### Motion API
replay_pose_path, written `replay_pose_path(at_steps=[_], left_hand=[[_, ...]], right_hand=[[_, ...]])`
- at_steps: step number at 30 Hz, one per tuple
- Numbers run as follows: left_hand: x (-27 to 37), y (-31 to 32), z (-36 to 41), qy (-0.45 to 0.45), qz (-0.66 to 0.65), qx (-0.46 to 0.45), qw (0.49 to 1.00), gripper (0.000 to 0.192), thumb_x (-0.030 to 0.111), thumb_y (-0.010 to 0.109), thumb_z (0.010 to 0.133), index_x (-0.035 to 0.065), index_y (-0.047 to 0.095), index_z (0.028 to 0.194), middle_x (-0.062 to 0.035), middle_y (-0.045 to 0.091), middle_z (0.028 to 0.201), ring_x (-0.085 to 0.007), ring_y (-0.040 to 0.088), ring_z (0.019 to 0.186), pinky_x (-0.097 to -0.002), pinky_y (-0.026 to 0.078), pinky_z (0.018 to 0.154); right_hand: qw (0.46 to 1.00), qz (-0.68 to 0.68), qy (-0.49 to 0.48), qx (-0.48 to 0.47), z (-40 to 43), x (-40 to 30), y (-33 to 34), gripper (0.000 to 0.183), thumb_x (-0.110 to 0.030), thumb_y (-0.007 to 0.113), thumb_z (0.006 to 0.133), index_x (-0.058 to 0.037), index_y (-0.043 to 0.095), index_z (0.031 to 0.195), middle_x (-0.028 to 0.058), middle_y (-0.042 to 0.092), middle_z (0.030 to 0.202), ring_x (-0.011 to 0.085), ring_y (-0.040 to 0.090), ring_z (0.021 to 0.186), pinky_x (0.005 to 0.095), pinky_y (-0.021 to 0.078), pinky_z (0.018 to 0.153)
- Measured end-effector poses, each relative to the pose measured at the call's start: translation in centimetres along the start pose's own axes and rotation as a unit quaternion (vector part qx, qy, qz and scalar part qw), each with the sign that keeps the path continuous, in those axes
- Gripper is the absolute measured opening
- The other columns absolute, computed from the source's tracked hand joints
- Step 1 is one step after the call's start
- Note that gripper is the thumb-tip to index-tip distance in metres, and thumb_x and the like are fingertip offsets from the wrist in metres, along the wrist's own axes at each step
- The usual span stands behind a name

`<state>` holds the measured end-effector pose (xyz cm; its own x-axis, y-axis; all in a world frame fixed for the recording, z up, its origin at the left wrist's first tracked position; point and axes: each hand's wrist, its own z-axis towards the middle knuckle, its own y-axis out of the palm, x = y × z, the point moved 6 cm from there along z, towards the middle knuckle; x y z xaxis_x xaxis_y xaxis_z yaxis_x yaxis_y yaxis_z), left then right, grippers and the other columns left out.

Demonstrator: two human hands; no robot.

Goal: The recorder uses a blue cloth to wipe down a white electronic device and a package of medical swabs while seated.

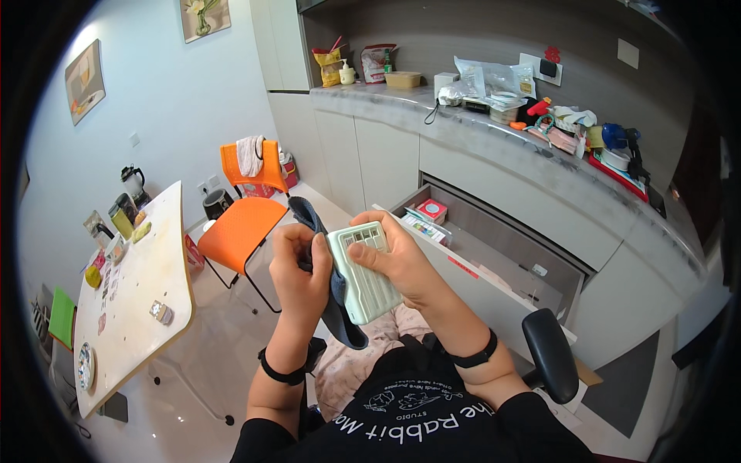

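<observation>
Above my lap, my right hand [385,254] grips a pale green plastic case [370,289] with clear ribbed compartments, its thumb pressed across the top face. My left hand [301,266] pinches a dark blue-grey cloth [341,324], which hangs down along the left side of the case and touches it. What the compartments hold cannot be made out. Beyond my right forearm stands a pulled-out drawer [480,280], with a red and white box [432,211] and flat packages [427,229] at its far left end.
A marbled counter [399,107] holding plastic bags [492,78] and clutter runs above the drawer. At left are an orange chair [246,231] and a white table [156,254] with bottles, a bowl and a plate. A black armrest [550,356] is near my right elbow.
</observation>
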<state>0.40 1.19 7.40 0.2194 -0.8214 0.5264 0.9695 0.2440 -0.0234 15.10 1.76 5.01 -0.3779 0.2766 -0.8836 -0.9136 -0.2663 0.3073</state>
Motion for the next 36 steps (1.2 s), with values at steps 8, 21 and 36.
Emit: replay_pose_path(at_steps=[8,21,36], left_hand=[[1.7,2.8,-1.9,0.013,0.025,-0.162,0.986,0.018,0.004,0.066,0.080,0.0011,0.050,0.090,-0.0099,0.056,0.067,-0.0176,0.056,0.054,-0.0270,0.046,0.053],[0.0,0.5,-0.5,-0.023,-0.038,-0.021,0.999,0.012,0.002,0.058,0.086,0.0015,0.046,0.088,-0.0012,0.050,0.065,-0.0046,0.045,0.054,-0.0204,0.036,0.049],[1.2,3.5,-2.2,0.007,0.006,-0.220,0.976,0.019,0.003,0.066,0.079,0.0014,0.051,0.089,-0.0097,0.056,0.070,-0.0172,0.054,0.055,-0.0265,0.045,0.054]], right_hand=[[0.986,0.050,-0.062,0.145,0.6,-0.6,-4.0,0.045,-0.023,0.072,0.083,-0.0033,0.046,0.114,0.0053,0.059,0.096,0.0105,0.060,0.083,0.0244,0.0507,0.070],[1.000,0.004,-0.019,0.010,-0.4,-0.7,-0.4,0.050,-0.027,0.075,0.080,-0.0052,0.046,0.113,0.0043,0.058,0.095,0.0101,0.059,0.084,0.0237,0.0500,0.071],[0.989,0.039,-0.030,0.139,0.6,-0.9,-4.8,0.043,-0.024,0.071,0.083,-0.0040,0.047,0.114,0.0042,0.059,0.094,0.0100,0.060,0.082,0.0240,0.0505,0.069]])
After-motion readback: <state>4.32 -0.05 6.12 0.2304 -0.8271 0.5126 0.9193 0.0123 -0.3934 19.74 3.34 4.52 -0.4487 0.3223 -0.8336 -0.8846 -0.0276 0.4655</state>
